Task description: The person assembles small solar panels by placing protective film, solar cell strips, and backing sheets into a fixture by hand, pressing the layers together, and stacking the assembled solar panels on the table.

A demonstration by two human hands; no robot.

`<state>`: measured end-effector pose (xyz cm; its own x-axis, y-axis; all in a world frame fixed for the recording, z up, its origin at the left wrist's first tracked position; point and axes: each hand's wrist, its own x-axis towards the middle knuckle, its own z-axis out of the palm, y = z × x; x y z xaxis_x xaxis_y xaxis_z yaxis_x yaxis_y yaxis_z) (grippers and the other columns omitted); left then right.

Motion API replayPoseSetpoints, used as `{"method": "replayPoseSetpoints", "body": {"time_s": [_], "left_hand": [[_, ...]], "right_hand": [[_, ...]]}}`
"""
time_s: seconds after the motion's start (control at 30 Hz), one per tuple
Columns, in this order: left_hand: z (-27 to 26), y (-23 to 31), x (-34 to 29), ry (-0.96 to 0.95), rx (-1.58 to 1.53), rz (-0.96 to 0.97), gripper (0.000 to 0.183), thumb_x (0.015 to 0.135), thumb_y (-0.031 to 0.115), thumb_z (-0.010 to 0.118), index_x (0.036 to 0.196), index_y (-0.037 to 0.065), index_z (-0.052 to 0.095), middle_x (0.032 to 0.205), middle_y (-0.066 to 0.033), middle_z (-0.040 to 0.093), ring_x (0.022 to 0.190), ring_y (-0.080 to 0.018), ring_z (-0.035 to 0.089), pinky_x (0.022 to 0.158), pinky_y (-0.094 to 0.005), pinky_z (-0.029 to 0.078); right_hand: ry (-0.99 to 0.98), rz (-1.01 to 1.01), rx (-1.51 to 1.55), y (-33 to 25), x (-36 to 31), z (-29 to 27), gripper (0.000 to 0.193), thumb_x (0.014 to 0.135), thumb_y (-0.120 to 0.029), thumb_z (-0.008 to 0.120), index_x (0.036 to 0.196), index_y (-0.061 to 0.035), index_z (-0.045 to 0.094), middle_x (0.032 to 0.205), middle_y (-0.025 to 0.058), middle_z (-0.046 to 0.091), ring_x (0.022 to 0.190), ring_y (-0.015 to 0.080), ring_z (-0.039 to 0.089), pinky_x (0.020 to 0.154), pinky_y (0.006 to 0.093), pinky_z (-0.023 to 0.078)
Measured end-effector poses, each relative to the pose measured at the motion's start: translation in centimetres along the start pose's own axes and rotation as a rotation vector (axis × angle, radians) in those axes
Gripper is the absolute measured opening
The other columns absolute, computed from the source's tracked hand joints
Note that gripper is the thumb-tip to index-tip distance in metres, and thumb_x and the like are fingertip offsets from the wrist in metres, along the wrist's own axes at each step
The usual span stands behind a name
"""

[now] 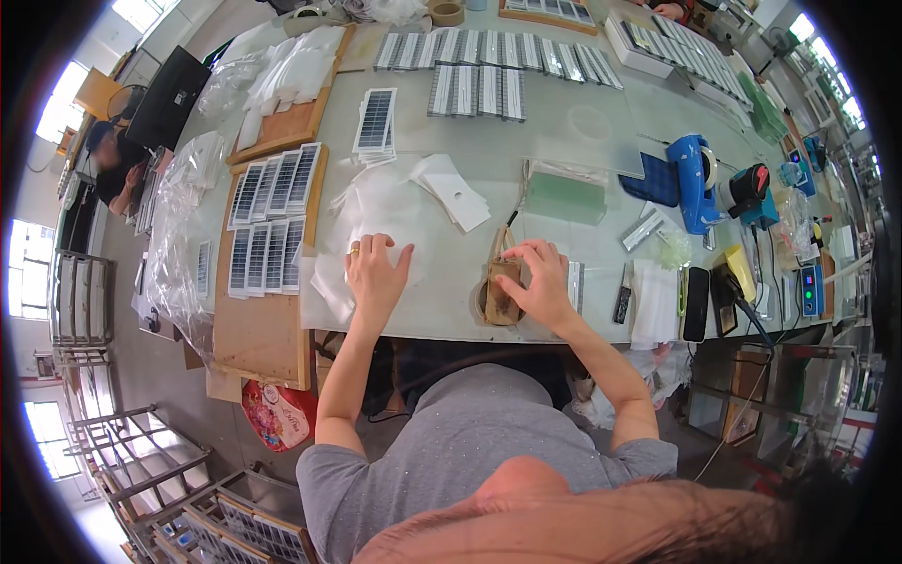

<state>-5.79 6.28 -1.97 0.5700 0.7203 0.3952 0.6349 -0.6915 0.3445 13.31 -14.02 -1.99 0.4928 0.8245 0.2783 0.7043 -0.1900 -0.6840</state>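
My left hand (377, 274) is over thin white sheets (362, 202) on the table, its thumb apart from the bent fingers, with nothing visible in it. To its right, my right hand (542, 285) has thumb and fingers around the upper part of a small brown box-like holder (505, 305) near the table's front edge. Whether the fingers also pinch something small is hidden. A thin dark-tipped stick (511, 219) slants up behind the holder. Several white strips with an oval hole (453, 193) lie fanned out beyond my hands. A stack of dark-celled panels (376, 122) lies farther back.
At left, wooden trays (258, 329) carry rows of panels (272, 216). More strips (479, 89) line the far side. A green pad (566, 195), blue tape dispenser (693, 183), black-handled knife (622, 299) and white cloth (655, 301) lie to the right. Another person (117, 164) works at far left.
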Motion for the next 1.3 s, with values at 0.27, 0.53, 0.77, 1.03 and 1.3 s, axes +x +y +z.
{"method": "replayPoseSetpoints", "body": {"time_s": [0.27, 0.53, 0.77, 1.03, 1.3], "left_hand": [[0.9, 1.5, 1.2, -0.01, 0.021, 0.054, 0.018, 0.085, 0.019, 0.072, 0.091, 0.006, 0.062, 0.093, -0.0069, 0.064, 0.093, -0.027, 0.059, 0.085, -0.0402, 0.041], [-1.1, 7.6, -2.9, -0.446, -1.236, -0.357, 0.027, 0.098, -0.003, 0.049, 0.124, 0.001, 0.043, 0.103, -0.0135, 0.071, 0.083, -0.0165, 0.071, 0.071, -0.0262, 0.056], [-1.6, 9.6, -9.0, -0.805, -1.172, -0.376, 0.066, 0.094, 0.001, 0.06, 0.151, 0.006, 0.027, 0.098, -0.0115, 0.071, 0.078, -0.0159, 0.07, 0.071, -0.0268, 0.056], [1.7, 5.6, -11.4, -0.312, -0.518, 0.576, 0.029, 0.083, 0.014, 0.072, 0.111, 0.014, 0.065, 0.079, -0.0035, 0.059, 0.067, -0.022, 0.062, 0.058, -0.0348, 0.051], [1.5, 6.8, -11.0, -0.303, -0.743, 0.333, 0.011, 0.075, 0.009, 0.079, 0.083, 0.011, 0.072, 0.076, -0.0043, 0.058, 0.066, -0.0224, 0.059, 0.058, -0.0336, 0.049]], "right_hand": [[-0.013, -0.069, 0.069, -1.8, 1.0, 1.0, 0.028, 0.076, -0.024, 0.08, 0.099, -0.0146, 0.066, 0.107, 0.0021, 0.055, 0.103, 0.0245, 0.05, 0.087, 0.0414, 0.032], [-0.321, 0.44, 1.051, -2.1, 1.6, -0.7, 0.024, 0.089, -0.021, 0.073, 0.106, -0.0044, 0.068, 0.091, 0.0011, 0.067, 0.08, 0.0087, 0.058, 0.072, 0.0243, 0.048], [-0.297, 0.419, 0.417, 1.9, 0.0, -1.4, 0.011, 0.085, -0.019, 0.076, 0.082, -0.0093, 0.073, 0.082, -0.0028, 0.063, 0.073, 0.007, 0.052, 0.074, 0.0262, 0.041], [-0.111, 0.148, 0.064, 2.4, -1.1, -0.6, 0.018, 0.075, -0.029, 0.081, 0.075, -0.0144, 0.071, 0.077, -0.0033, 0.061, 0.085, 0.0176, 0.054, 0.085, 0.0387, 0.03], [-0.061, 0.153, 0.076, 2.3, -0.6, -0.8, 0.016, 0.076, -0.028, 0.08, 0.078, -0.0147, 0.071, 0.083, -0.0034, 0.06, 0.088, 0.0164, 0.054, 0.087, 0.0376, 0.028]]}}
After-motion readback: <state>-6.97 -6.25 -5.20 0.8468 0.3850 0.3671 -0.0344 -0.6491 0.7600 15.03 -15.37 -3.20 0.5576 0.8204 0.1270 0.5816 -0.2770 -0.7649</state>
